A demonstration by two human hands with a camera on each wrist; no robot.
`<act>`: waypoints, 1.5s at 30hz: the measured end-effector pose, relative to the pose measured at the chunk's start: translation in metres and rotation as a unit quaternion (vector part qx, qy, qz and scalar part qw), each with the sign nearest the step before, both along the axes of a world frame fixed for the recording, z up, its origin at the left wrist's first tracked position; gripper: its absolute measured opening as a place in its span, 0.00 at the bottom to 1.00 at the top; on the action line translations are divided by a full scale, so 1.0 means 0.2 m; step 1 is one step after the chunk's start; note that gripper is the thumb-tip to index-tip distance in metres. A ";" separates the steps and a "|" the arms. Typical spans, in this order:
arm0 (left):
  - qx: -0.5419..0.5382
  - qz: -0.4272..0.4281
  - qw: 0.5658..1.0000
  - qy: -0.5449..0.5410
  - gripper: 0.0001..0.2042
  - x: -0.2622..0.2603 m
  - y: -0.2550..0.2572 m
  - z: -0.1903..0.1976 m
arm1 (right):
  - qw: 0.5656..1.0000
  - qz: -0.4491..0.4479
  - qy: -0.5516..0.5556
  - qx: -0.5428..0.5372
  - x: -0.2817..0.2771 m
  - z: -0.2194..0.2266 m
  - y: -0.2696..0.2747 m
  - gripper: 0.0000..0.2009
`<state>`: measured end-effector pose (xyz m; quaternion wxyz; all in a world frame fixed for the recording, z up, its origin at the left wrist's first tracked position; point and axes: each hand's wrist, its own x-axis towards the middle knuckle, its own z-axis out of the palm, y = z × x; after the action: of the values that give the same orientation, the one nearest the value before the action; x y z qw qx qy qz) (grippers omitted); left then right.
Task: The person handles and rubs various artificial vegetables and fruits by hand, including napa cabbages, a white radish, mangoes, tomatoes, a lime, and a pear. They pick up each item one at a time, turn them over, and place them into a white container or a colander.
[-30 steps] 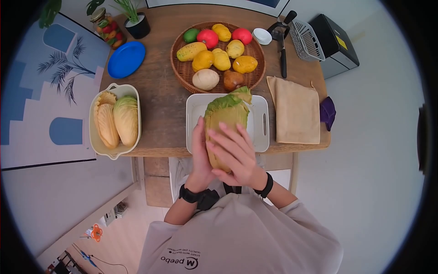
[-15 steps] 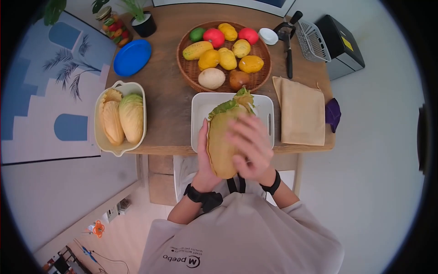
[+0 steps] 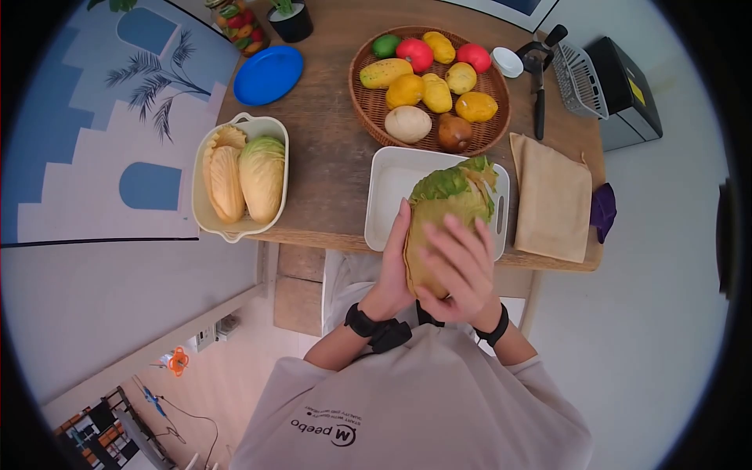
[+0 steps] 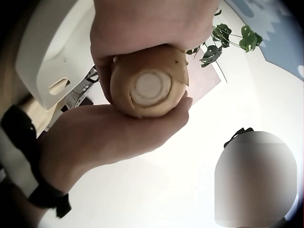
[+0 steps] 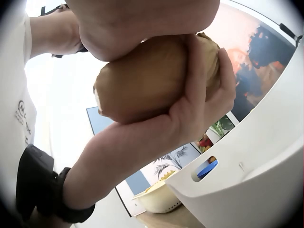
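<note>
Over the near edge of a white tray (image 3: 390, 176), a napa cabbage (image 3: 446, 205) with green leaf tips is held up, leaf end away from the body. My left hand (image 3: 395, 262) grips it from the left and below; its fingers wrap the far side in the right wrist view. Blurred by motion, my right hand (image 3: 460, 270) lies over the upper right side with extended, spread fingers on the leaves. The pale cut stem end (image 4: 151, 87) faces the left wrist camera. Two more cabbages (image 3: 262, 180) lie in a cream basin (image 3: 235, 233) on the left.
A wicker basket (image 3: 362, 110) of fruit stands behind the tray. To the right are a folded beige cloth (image 3: 552, 200), a purple item (image 3: 603, 211) and a black-handled knife (image 3: 539, 113). A blue plate (image 3: 268, 74), a jar (image 3: 239, 27) and a potted plant (image 3: 290, 22) stand at the back left.
The right hand lifted off the cabbage and came back onto its upper side. The left hand kept its grip. The head view has shifted, so the table scene sits farther right.
</note>
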<state>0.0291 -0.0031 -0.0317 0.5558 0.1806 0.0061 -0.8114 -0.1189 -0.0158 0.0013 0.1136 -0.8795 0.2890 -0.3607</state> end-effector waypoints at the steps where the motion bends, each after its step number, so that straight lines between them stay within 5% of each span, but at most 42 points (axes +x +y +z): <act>1: -0.001 0.002 1.000 -0.008 0.36 0.00 0.00 0.00 | 0.999 0.025 0.028 -0.033 0.00 0.00 0.00 0.20; 6: 0.018 0.015 0.999 -0.046 0.33 0.00 -0.01 -0.02 | 1.000 0.023 0.004 0.017 -0.01 0.05 -0.13 0.19; 8: -0.138 0.104 0.953 -0.249 0.31 -0.03 0.03 -0.03 | 0.996 0.077 0.041 -0.005 0.00 0.03 -0.11 0.19; 10: -0.147 0.118 0.933 -0.305 0.29 -0.03 0.03 -0.02 | 0.986 0.145 0.072 -0.035 0.03 0.01 -0.07 0.18; 15: 0.042 0.089 0.991 -0.096 0.30 -0.02 -0.04 -0.05 | 0.995 0.083 0.050 0.002 0.01 0.08 -0.18 0.20; 18: -0.001 0.115 0.962 -0.248 0.28 -0.03 0.00 -0.03 | 0.992 0.114 0.053 -0.004 0.02 0.02 -0.13 0.22; 21: 0.085 0.102 0.982 -0.135 0.27 -0.03 -0.04 0.00 | 0.996 0.087 0.037 -0.002 -0.01 0.05 -0.19 0.23; 24: 0.080 0.089 0.984 -0.129 0.26 -0.03 -0.02 0.00 | 0.994 0.101 0.043 0.004 0.00 0.06 -0.17 0.23; 27: -0.044 0.017 0.990 -0.131 0.30 0.04 0.02 -0.12 | 0.991 0.129 0.042 -0.003 -0.01 0.00 -0.11 0.22; 30: 0.029 0.042 0.992 0.112 0.32 0.01 0.04 -0.11 | 0.997 0.069 -0.020 0.027 -0.04 0.04 -0.16 0.24; 37: -0.011 0.028 0.999 0.023 0.33 -0.01 0.03 -0.01 | 0.992 0.118 0.036 -0.004 -0.01 -0.04 0.00 0.32; 39: 0.035 0.047 0.996 0.060 0.33 0.00 0.07 -0.12 | 0.997 0.051 -0.031 0.043 -0.03 -0.01 -0.07 0.33; 42: 0.079 0.038 0.995 -0.047 0.34 0.01 0.07 -0.09 | 0.998 0.024 -0.033 0.055 -0.03 0.02 -0.08 0.34; 45: -0.059 0.032 0.985 -0.161 0.34 0.02 0.09 -0.07 | 0.996 0.076 0.030 0.026 -0.02 -0.01 -0.01 0.35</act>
<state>0.0334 0.0147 -0.0460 0.5850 0.2761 -0.1254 -0.7522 -0.1234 -0.0172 0.0001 0.1547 -0.9063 0.2337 -0.3165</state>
